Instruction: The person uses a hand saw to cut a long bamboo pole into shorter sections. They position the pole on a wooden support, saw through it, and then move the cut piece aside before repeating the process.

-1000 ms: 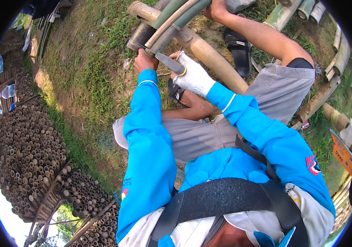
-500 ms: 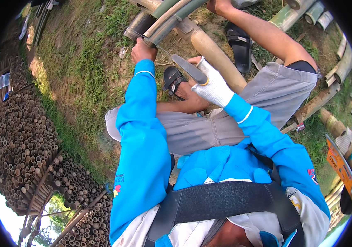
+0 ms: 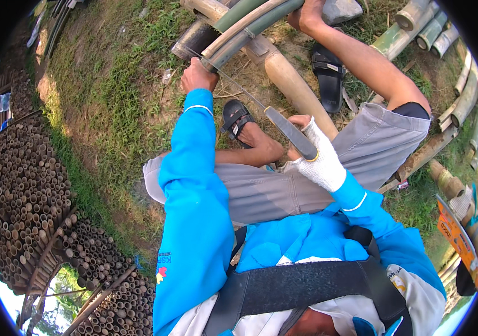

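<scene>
My right hand (image 3: 324,161), in a white fingerless glove, is closed around the grey-and-yellow handle of a handsaw (image 3: 290,133). Its thin blade slants up and left to the near end of the bamboo poles (image 3: 244,35), passing beside my left hand. My bare left hand (image 3: 198,76) is closed on the end of the lowest pole, fingers partly hidden behind it. These poles, green and tan, lie side by side across a thick bamboo log (image 3: 295,84). My bare right foot (image 3: 308,15) rests against them at the top.
A black sandal (image 3: 327,78) lies beside the log; my left foot wears another (image 3: 237,119). Bamboo lengths (image 3: 412,151) lie at the right, near an orange-and-white saw-shaped sheath (image 3: 458,241). A tall stack of cut bamboo (image 3: 20,207) stands at the left. A grey rock (image 3: 342,10) sits beyond my foot.
My right hand has drawn the saw back, down and to the right, so more of the blade shows. My left hand keeps its hold on the pole end.
</scene>
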`<state>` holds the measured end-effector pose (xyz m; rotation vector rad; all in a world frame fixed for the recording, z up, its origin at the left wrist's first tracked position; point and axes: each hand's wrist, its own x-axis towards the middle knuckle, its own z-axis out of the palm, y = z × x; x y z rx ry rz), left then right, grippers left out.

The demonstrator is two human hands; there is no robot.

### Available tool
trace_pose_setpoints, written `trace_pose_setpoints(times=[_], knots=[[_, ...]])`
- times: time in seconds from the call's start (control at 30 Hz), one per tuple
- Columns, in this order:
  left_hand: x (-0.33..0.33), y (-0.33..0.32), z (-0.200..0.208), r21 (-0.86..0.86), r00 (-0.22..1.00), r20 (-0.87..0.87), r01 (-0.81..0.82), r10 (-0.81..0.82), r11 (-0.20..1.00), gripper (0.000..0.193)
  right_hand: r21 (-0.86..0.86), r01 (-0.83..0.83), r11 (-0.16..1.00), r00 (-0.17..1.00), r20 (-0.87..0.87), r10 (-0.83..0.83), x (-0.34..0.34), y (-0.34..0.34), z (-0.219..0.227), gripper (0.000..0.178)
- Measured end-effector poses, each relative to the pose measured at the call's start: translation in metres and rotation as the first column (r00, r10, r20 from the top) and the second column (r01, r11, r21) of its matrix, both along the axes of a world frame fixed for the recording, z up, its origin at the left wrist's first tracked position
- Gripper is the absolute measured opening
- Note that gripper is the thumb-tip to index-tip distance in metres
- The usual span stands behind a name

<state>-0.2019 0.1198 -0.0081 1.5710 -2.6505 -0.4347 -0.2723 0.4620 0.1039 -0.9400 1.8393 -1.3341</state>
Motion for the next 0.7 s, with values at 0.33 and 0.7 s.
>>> trace_pose_setpoints(times=[0.33,0.7], knots=[[-0.004,-0.002,0.01,-0.004,1.0,0.005,-0.006,0.006,1.0,0.049,-0.026,0.01,1.0,0.998,0.069,-0.009,0.0,-0.098,-0.051,0.051],[-0.006,-0.003,0.005,0.028,0.999,0.034,-0.003,0.002,1.0,0.046,-0.01,0.022,1.0,0.998,-0.066,-0.022,0.002,-0.081,-0.079,0.051]])
